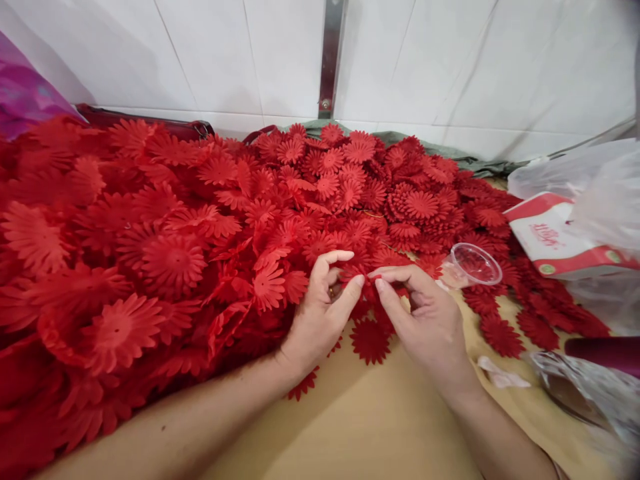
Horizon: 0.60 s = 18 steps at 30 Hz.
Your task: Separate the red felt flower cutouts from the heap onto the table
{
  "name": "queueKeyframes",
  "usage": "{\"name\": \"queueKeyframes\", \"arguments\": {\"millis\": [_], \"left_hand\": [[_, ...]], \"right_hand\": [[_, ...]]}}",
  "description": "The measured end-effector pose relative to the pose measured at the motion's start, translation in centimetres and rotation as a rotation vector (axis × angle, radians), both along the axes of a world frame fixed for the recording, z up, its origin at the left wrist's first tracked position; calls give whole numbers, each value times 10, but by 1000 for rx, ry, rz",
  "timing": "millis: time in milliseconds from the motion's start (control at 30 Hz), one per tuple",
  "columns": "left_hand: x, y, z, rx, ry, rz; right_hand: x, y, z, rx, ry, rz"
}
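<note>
My left hand (325, 300) and my right hand (425, 307) meet over the front edge of a large heap of red artificial flower petal pieces (173, 263). Between thumb and index finger, my right hand pinches a small bit of red flower piece (378, 277). The left thumb presses close beside it, index finger raised and bent; the left fingertips' hold on the red flower piece is partly hidden. Just below the hands lies a darker red flower piece (371, 341), flat on the table (350, 427).
A clear plastic cup (476, 264) lies right of my hands. Farther right are a red and white box (550, 233), plastic bags (610, 193) and a crumpled white scrap (503, 373). White tiled wall (210, 53) stands behind; a purple bag (30, 90) is at far left.
</note>
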<state>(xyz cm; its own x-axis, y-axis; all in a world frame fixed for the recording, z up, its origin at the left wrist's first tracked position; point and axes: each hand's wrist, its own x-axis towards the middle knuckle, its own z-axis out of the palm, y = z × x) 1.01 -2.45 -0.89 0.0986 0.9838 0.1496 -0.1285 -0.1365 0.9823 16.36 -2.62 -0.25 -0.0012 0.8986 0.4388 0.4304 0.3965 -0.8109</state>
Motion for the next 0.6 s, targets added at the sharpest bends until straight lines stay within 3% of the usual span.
{"name": "queueKeyframes", "arguments": {"millis": [167, 267, 600], "left_hand": [[-2, 2, -2, 81, 82, -19], [-3, 2, -2, 132, 118, -10], [1, -1, 4, 10, 80, -56]], "right_hand": [[4, 6, -3, -201, 366, -3], [6, 8, -6, -255, 475, 26], [2, 5, -4, -223, 277, 68]]}}
